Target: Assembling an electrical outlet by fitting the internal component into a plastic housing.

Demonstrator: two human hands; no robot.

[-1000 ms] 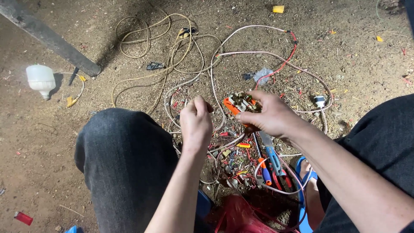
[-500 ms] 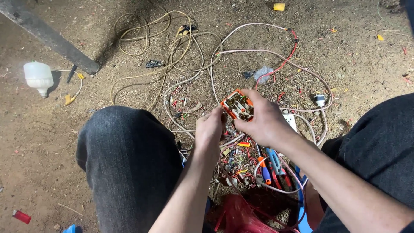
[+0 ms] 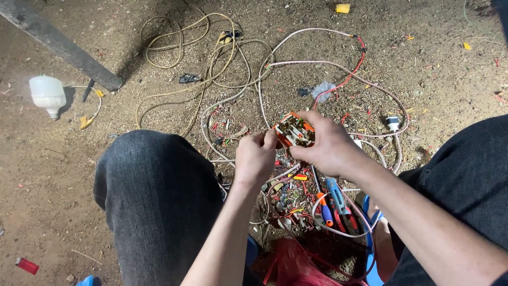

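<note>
Right hand [image 3: 330, 148] grips the orange socket module [image 3: 294, 130] firmly; left hand [image 3: 255, 156] fingertips pinch its edge, so brace steady and keep clear of loose wires [image 3: 254, 74].

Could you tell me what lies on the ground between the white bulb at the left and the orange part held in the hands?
In the head view, between the white bulb and the orange part lie dirt, pale looped cables and the person's raised knee.
</note>
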